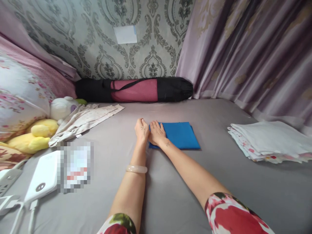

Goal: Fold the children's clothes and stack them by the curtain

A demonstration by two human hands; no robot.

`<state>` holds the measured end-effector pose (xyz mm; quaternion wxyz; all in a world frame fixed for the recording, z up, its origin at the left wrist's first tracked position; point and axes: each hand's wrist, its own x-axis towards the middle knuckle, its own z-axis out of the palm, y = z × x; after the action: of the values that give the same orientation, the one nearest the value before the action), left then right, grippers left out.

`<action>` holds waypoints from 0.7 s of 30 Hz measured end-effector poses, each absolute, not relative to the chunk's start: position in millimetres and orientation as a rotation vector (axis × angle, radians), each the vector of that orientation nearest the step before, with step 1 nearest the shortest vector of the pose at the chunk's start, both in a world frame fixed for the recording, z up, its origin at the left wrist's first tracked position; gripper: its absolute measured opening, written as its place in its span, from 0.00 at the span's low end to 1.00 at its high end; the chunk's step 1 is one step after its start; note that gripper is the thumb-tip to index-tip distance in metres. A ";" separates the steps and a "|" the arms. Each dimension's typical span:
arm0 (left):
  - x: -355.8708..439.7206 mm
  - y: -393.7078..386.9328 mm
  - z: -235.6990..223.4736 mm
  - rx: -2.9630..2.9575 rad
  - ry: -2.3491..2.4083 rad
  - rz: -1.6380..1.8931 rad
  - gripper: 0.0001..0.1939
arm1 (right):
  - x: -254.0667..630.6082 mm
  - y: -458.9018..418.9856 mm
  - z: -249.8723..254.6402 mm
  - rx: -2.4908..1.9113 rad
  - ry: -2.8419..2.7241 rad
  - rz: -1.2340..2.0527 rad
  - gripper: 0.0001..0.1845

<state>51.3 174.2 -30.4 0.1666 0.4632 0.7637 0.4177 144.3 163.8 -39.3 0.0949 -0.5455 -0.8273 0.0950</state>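
Note:
A folded blue cloth point(181, 136) lies flat on the grey bed sheet in front of me, its layers slightly offset at the right edge. My right hand point(157, 133) rests palm down on its left end, fingers stretched out. Right beside that left edge is my left hand point(142, 130), curled into a fist with its side against the sheet. Whatever its fingers may hold is hidden from this view. A pale bangle point(136, 169) circles my left forearm.
A black and pink roll bag point(134, 90) lies along the wall. Folded white cloths point(275, 139) are stacked at right. On the left are a beige garment point(90, 118), a yellow plush toy point(31, 139), a white power bank point(45, 175) with cables and a blurred-out item point(77, 167).

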 end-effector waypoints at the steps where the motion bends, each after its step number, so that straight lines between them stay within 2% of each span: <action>1: 51.2 174.6 -31.0 1.314 2.172 1.196 0.21 | 144.6 163.8 -40.4 -1.614 -2.451 0.281 0.32; 13: 49.9 173.5 -26.9 1.268 2.165 1.245 0.18 | 149.4 148.5 -26.5 -1.544 -2.447 0.329 0.32; 21: 49.2 171.7 -27.3 1.251 2.144 1.278 0.17 | 149.8 127.6 -37.4 -1.488 -2.484 0.335 0.34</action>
<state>49.2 171.7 -27.3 0.1740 0.4412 0.7563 0.4507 149.8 127.6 -37.4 0.1130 -0.5072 -0.8467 0.1143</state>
